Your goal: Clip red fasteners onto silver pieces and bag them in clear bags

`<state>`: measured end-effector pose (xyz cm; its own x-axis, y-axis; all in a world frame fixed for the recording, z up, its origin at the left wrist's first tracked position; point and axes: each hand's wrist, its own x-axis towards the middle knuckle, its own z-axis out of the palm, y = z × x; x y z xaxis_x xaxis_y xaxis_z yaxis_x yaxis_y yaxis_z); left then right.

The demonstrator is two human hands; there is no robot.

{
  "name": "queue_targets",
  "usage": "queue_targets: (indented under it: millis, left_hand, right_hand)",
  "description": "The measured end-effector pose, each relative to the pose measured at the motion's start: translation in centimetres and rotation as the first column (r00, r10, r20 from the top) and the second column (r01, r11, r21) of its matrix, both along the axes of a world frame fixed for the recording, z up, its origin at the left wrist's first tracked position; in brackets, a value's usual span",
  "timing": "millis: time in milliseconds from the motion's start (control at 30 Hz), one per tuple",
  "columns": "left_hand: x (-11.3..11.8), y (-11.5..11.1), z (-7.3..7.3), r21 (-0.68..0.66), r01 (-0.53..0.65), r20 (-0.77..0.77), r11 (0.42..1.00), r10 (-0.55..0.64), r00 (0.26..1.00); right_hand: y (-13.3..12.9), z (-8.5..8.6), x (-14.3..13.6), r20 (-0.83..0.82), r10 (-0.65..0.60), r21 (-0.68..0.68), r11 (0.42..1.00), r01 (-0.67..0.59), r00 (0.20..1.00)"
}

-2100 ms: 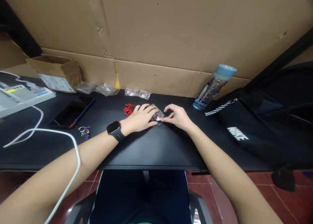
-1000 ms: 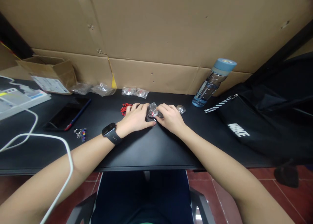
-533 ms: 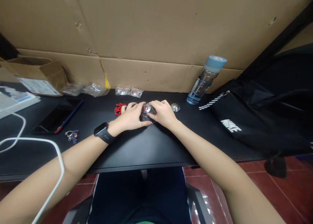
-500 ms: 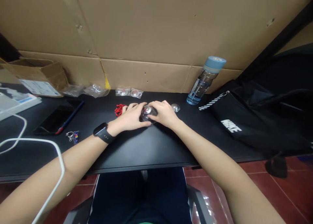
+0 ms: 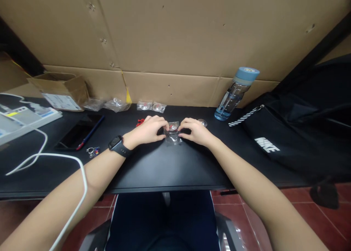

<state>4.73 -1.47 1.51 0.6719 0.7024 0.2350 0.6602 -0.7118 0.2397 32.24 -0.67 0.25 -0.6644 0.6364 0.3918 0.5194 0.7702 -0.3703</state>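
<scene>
A small clear plastic packet (image 5: 173,137) with a round silvery piece marked in red lies on the black table between my hands. At its left edge my left hand (image 5: 149,131), with a dark watch on the wrist, pinches the plastic between thumb and fingers. My right hand (image 5: 195,131) has its thumb and bent fingers on the packet's right edge. Red cords (image 5: 140,122) show partly behind my left hand. Just beyond my right hand is a clear, shiny round piece (image 5: 202,122), partly covered by it. Two similar packets (image 5: 151,106) lie farther back.
At right stand a blue-capped water bottle (image 5: 233,94) and a black bag (image 5: 290,134). Leftward are a phone (image 5: 79,132), a keyring (image 5: 93,151), a cardboard box (image 5: 60,90), crumpled plastic (image 5: 116,105) and a power strip (image 5: 27,121). A white cable (image 5: 84,178) crosses above my left forearm.
My hands have drawn apart from around the packet to its two edges, so more of it shows, lying flatter. The camera view has shifted slightly left.
</scene>
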Motion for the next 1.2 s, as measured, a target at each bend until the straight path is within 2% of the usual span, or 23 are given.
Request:
queue_targets:
  millis: [133, 267, 400, 467, 533, 700, 800, 867, 1000, 1133, 1200]
  left_hand:
    - [0.5, 0.2, -0.4, -0.028, -0.001, 0.053, 1.000, 0.003, 0.999]
    - [0.4, 0.5, -0.6, -0.064, -0.025, 0.166, 0.998, 0.035, 0.985]
    - [0.3, 1.1, -1.1, -0.226, -0.023, 0.306, 0.974, 0.093, 0.948]
    - [0.4, 1.4, -1.4, -0.339, -0.040, 0.352, 0.940, 0.166, 0.921]
    - [0.8, 1.4, -1.6, -0.382, -0.098, 0.358, 0.919, 0.245, 0.901]
    - [2.1, 0.6, -1.8, -0.158, -0.397, 0.169, 0.904, 0.421, 0.891]
    - [2.7, 0.2, -1.8, -0.048, -0.450, 0.151, 0.892, 0.451, 0.879]
    - [2.9, 0.1, -1.9, 0.034, -0.421, 0.176, 0.907, 0.409, 0.896]
    - [2.9, 0.2, -2.4, 0.125, -0.236, 0.115, 0.964, 0.222, 0.968]
    - [2.7, 0.2, -3.0, 0.099, -0.198, 0.059, 0.975, 0.192, 0.980]
    - [2.6, 0.3, -3.1, 0.082, -0.195, 0.026, 0.977, 0.193, 0.981]
  right_hand:
    - [0.2, -0.6, -0.2, -0.008, -0.025, 0.022, 0.999, 0.025, 1.000]
    - [0.2, -0.4, 0.0, -0.099, -0.059, -0.042, 0.998, 0.055, 0.993]
    - [0.3, -0.4, 0.0, -0.088, -0.261, -0.158, 0.957, 0.245, 0.961]
    - [0.4, -0.6, -0.2, -0.041, -0.357, -0.209, 0.917, 0.341, 0.933]
    - [0.3, -0.9, -0.6, -0.004, -0.406, -0.233, 0.889, 0.394, 0.914]
    - [-0.2, -1.4, -1.8, 0.105, -0.526, -0.163, 0.828, 0.537, 0.844]
    - [-0.3, -1.7, -2.3, 0.136, -0.560, -0.099, 0.813, 0.574, 0.817]
    - [-0.3, -1.7, -2.4, 0.143, -0.571, -0.047, 0.812, 0.582, 0.808]
    - [-0.4, -1.5, -2.3, 0.116, -0.561, 0.058, 0.828, 0.558, 0.819]
    - [-0.7, -1.1, -2.2, 0.179, -0.395, 0.168, 0.915, 0.368, 0.901]
    - [-0.9, -0.9, -2.2, 0.257, -0.336, 0.171, 0.939, 0.299, 0.906]
